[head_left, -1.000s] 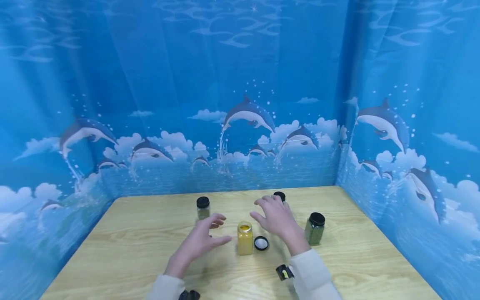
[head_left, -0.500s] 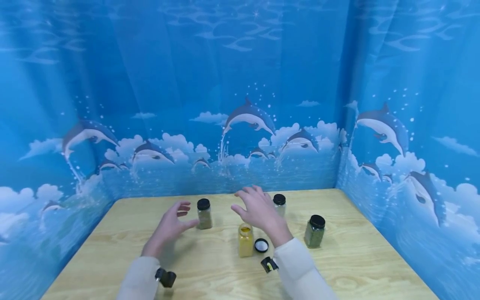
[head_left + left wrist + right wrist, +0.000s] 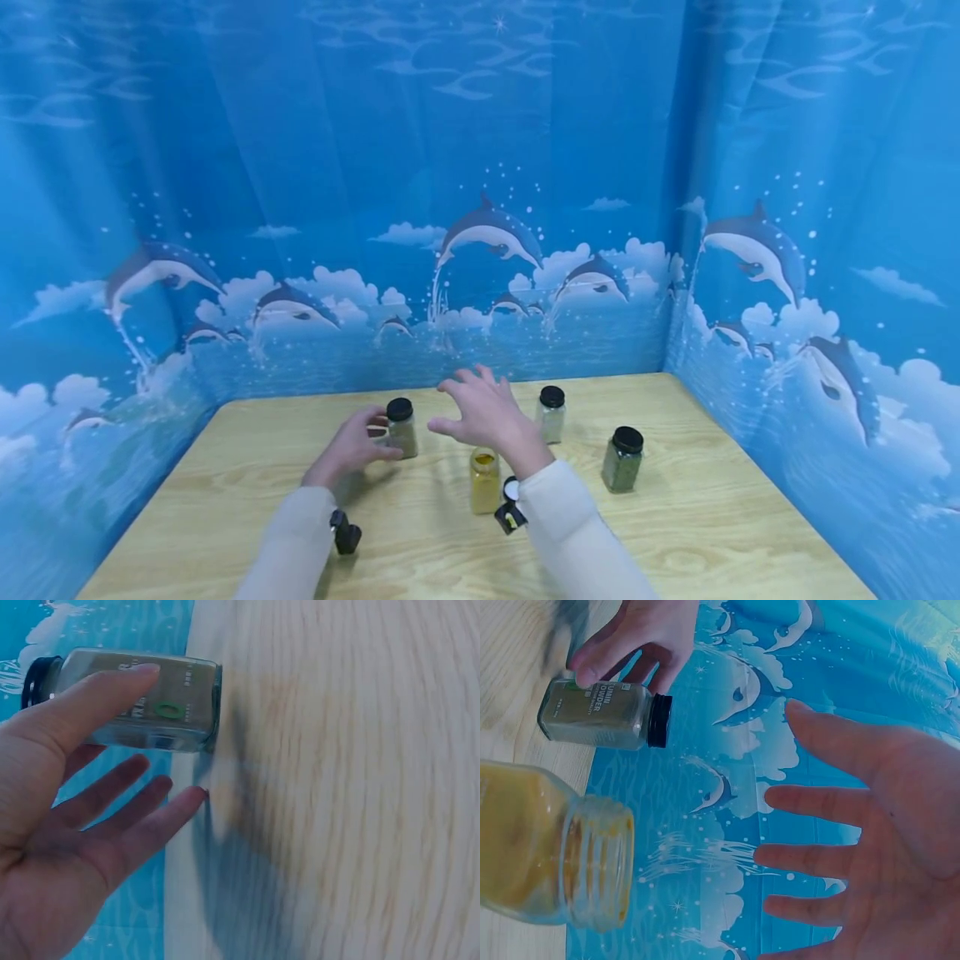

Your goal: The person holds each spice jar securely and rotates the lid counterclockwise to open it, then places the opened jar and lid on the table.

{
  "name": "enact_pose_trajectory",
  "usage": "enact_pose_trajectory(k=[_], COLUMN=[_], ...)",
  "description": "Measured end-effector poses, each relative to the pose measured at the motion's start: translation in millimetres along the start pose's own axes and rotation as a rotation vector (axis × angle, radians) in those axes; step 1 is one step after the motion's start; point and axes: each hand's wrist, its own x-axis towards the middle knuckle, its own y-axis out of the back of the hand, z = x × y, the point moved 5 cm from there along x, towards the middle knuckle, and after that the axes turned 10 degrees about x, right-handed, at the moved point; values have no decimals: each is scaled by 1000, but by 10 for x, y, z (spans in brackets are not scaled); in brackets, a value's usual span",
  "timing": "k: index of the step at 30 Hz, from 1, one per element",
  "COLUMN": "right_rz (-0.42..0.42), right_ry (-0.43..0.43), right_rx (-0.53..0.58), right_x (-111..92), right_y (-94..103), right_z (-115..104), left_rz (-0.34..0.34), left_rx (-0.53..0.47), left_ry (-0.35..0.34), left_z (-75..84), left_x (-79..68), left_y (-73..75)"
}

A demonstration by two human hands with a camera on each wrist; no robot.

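My left hand [image 3: 351, 446] is at the left side of a cumin powder jar [image 3: 403, 437] with a black lid, standing upright on the table. In the left wrist view its thumb [image 3: 112, 694] lies across the jar's front, while the other fingers are straight and spread. Whether the thumb touches the glass I cannot tell. My right hand [image 3: 483, 417], fingers spread and holding nothing, hovers behind and above an uncapped jar of yellow powder [image 3: 484, 487]. A black lid with a white inside [image 3: 512, 490] lies beside that jar, partly hidden by the right wrist's camera.
A black-lidded jar with pale contents [image 3: 551, 417] stands at the back right. Nearer the right side is another black-lidded jar with green contents [image 3: 622, 460]. A blue dolphin-print curtain [image 3: 480, 350] hangs behind the wooden table [image 3: 712, 517].
My left hand has swung left, away from the yellow powder jar, and then come up to the cumin jar. My right hand has moved left, uncovering the back right jar.
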Motion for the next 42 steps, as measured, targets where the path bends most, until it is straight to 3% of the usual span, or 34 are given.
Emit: enact_pose_trajectory(k=[9,15,33,42], right_rz=[-2,-2,-3,-14], right_ry=[-10,-16,5,63], right_rx=[-13,-14,-17,-22], right_x=[-1,-11,-56,-23], right_y=[-3,-28,-108,-217], right_z=[-13,-4,3,-86], left_rz=[31,31,43,57], left_rx=[-76,-55,-62,-49], left_ry=[-4,-8,-39,2], left_z=[9,-12,15,20], left_x=[70,58,-268,-414], left_y=[-58,-72,-162,-153])
